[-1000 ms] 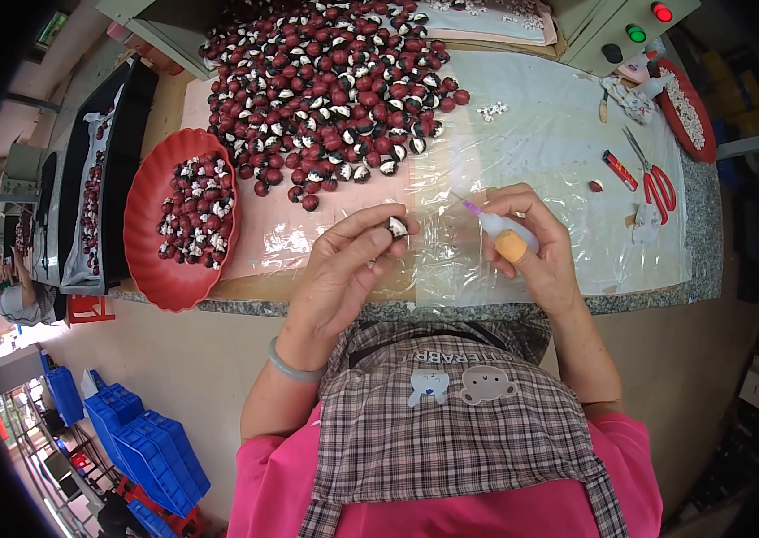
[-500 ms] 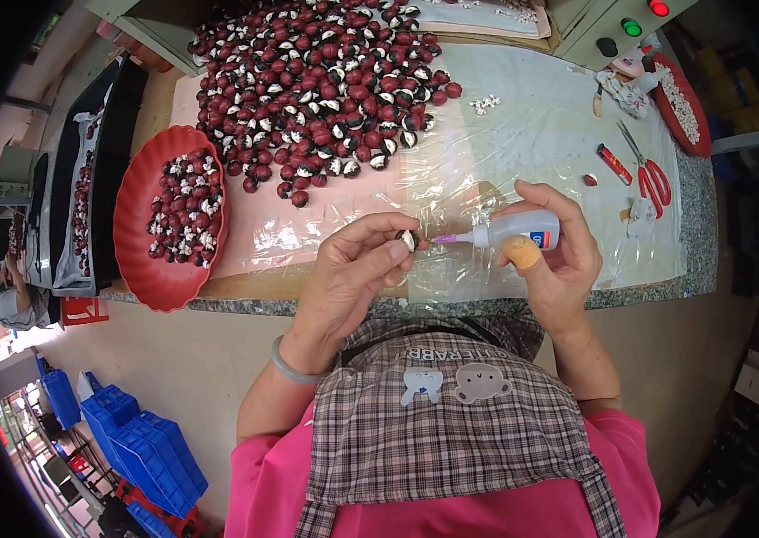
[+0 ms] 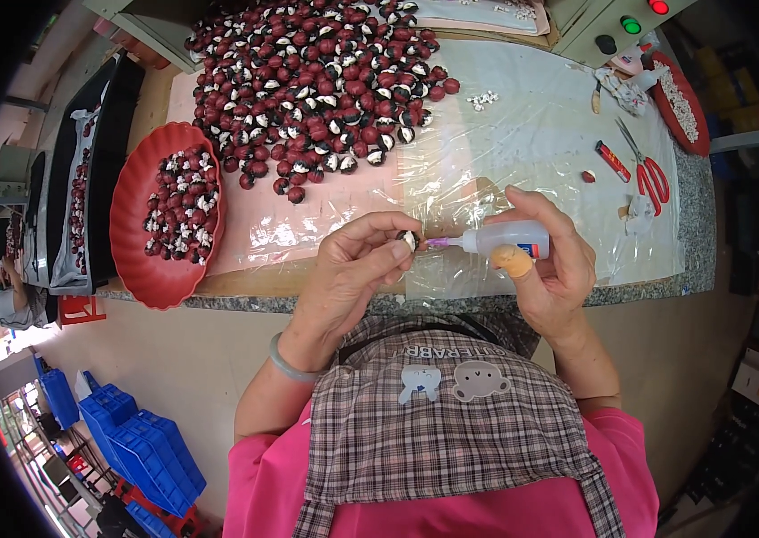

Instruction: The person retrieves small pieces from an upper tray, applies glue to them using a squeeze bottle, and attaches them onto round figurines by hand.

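Observation:
My left hand point(image 3: 350, 265) pinches a small round piece point(image 3: 411, 241), black and white on its visible side, between thumb and fingertips. My right hand point(image 3: 560, 269) is wrapped around a clear squeeze bottle point(image 3: 485, 239) lying sideways, its purple nozzle point(image 3: 440, 241) pointed left. The nozzle's tip is at the piece or right beside it; whether they touch I cannot tell. A tan finger cover point(image 3: 511, 261) sits on the right thumb. Beyond my hands spreads a large heap of dark red, black and white balls point(image 3: 307, 90) on pink sheeting.
To the left, a red scalloped bowl point(image 3: 133, 202) holds similar balls with white bits. Red-handled scissors point(image 3: 654, 184), a red and black tube point(image 3: 613, 163) and a red dish point(image 3: 698, 134) of white pieces are at the right. Small white pieces point(image 3: 483, 100) lie behind the bottle.
My right hand has brought the bottle slightly left, so its nozzle is closer to the piece. My left hand has barely moved and still pinches the piece.

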A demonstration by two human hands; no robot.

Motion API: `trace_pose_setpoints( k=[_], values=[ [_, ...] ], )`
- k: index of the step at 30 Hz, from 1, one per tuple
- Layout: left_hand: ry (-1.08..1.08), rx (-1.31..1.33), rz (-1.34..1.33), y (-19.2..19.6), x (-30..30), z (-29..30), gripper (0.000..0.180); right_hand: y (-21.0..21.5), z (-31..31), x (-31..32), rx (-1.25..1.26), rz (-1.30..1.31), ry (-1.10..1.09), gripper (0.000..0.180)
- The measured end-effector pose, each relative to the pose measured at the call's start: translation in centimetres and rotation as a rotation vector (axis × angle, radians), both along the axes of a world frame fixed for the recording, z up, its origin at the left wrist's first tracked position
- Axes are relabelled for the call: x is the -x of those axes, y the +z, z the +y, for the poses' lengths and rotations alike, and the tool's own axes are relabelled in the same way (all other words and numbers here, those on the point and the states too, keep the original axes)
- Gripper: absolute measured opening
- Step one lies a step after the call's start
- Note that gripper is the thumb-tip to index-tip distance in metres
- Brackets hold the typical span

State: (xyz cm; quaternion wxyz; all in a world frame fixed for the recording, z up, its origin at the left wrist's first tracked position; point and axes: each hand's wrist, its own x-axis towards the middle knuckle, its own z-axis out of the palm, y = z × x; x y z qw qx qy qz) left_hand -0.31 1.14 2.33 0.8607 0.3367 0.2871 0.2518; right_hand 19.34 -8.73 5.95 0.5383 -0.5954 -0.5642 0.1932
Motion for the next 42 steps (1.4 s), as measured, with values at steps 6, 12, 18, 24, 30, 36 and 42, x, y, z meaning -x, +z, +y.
trace_pose_setpoints(
  k=[6, 12, 18, 24, 30, 36, 42],
  values=[
    [-0.003, 0.006, 0.013, 0.1, -0.1, -0.1, 0.022, 0.2, 0.3, 0.1, -0.027, -0.120, 0.010, 0.042],
    [-0.011, 0.006, 0.023, 0.0, -0.2, -0.1, 0.022, 0.4, 0.7, 0.2, -0.091, -0.220, 0.035, 0.042],
    [-0.022, 0.018, 0.003, -0.1, -0.1, 0.2, 0.022, 0.2, 0.7, -0.3, -0.101, -0.204, 0.040, 0.043],
    [-0.019, 0.037, -0.049, -0.3, -0.1, 0.7, 0.026, -1.2, 0.2, -1.7, 0.052, 0.452, 0.089, 0.033],
    [0.011, 0.053, 0.020, -0.8, 0.5, 0.7, 0.030, -2.1, 2.4, -5.3, 0.182, 0.765, 0.050, 0.033],
    [-0.012, 0.039, 0.011, -1.0, 0.5, 0.7, 0.029, -3.1, 6.6, -8.6, 0.264, 0.603, -0.084, 0.022],
    [0.002, 0.064, -0.010, -1.0, 0.4, 0.8, 0.030, -4.6, 11.3, -11.8, 0.518, 0.045, -0.191, 0.016]
  ],
)
